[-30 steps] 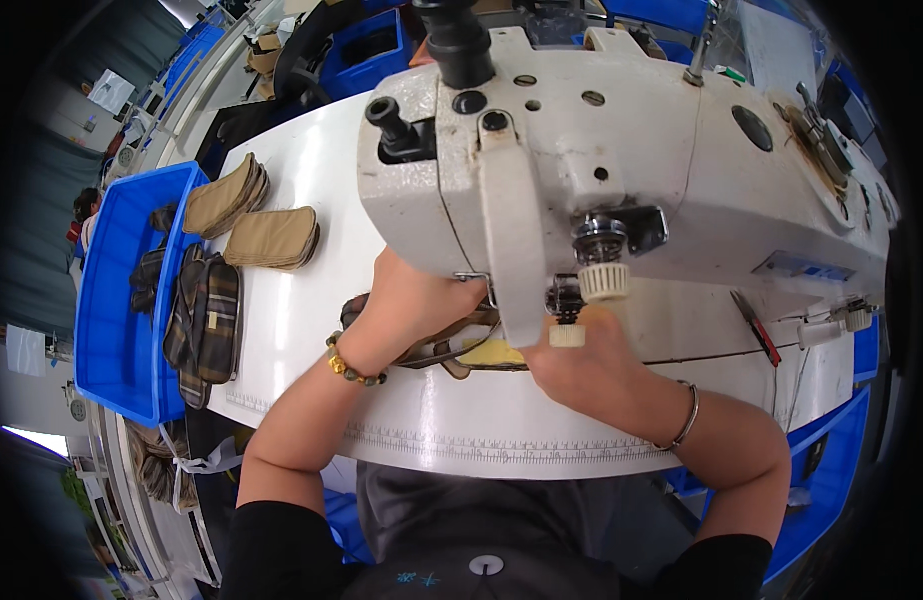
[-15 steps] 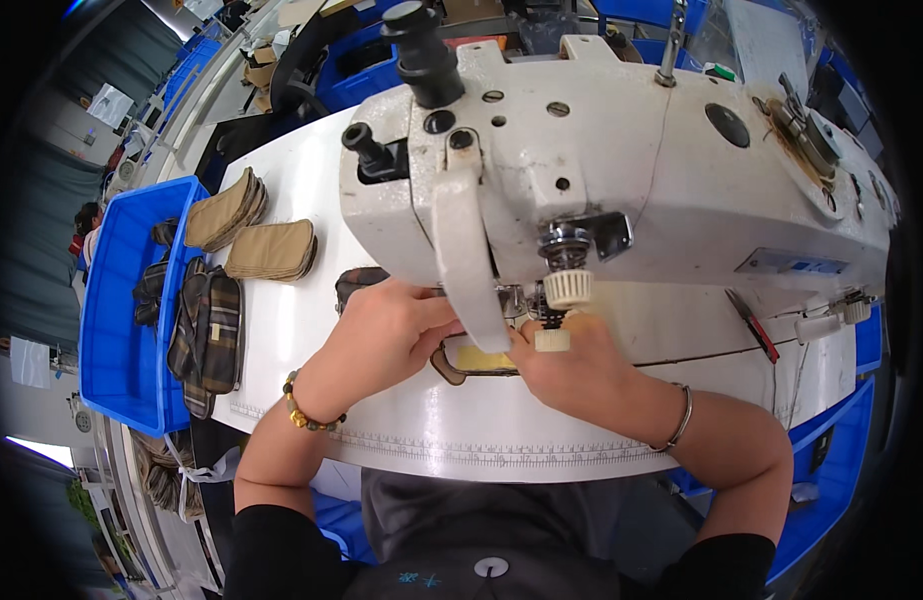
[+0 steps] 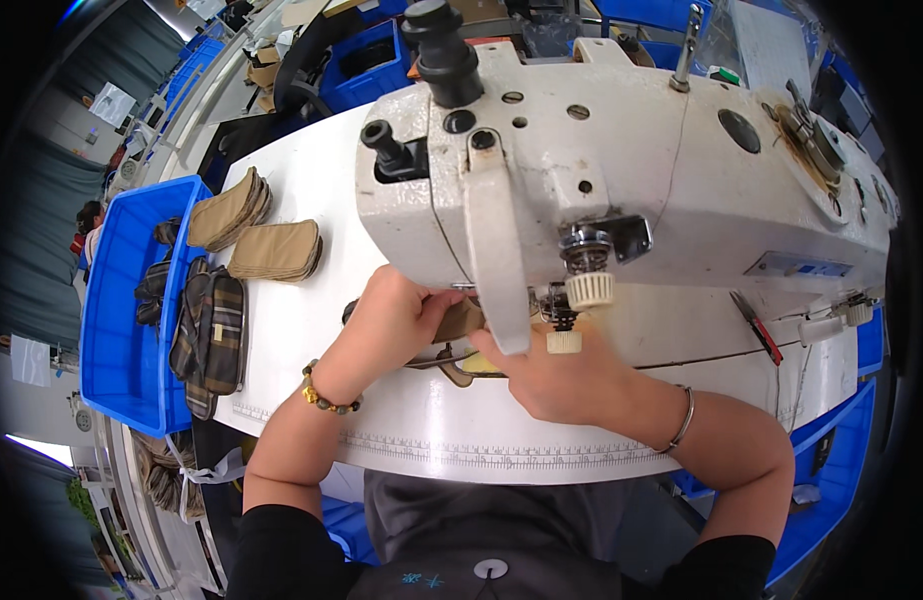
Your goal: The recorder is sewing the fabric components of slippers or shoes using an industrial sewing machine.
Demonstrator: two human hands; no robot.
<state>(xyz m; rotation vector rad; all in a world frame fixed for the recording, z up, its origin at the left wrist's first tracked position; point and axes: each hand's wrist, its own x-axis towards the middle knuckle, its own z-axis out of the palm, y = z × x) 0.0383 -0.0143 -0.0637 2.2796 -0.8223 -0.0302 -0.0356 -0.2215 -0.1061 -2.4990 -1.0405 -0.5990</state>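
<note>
My left hand (image 3: 381, 330) is closed in a pinch on a brown fabric piece (image 3: 456, 321) below the head of a white sewing machine (image 3: 631, 150). A dark binding edge and a yellow part (image 3: 483, 364) show beneath that piece. My right hand (image 3: 566, 380) is curled under the tension knobs, its fingertips on the same work near the presser foot; what lies under its fingers is partly hidden. The needle area is mostly behind the machine's white lever (image 3: 496, 240).
A blue bin (image 3: 121, 370) holds dark fabric at the left, with plaid pouches (image 3: 206, 335) beside it. Two tan stacks (image 3: 271, 248) lie on the white table (image 3: 461, 470). Red-handled snips (image 3: 759, 330) rest at the right. A person (image 3: 89, 225) is in the far left background.
My right hand has shifted left, its index fingertip now out past the white lever. My left hand sits slightly farther back, and more of the brown piece shows between the hands.
</note>
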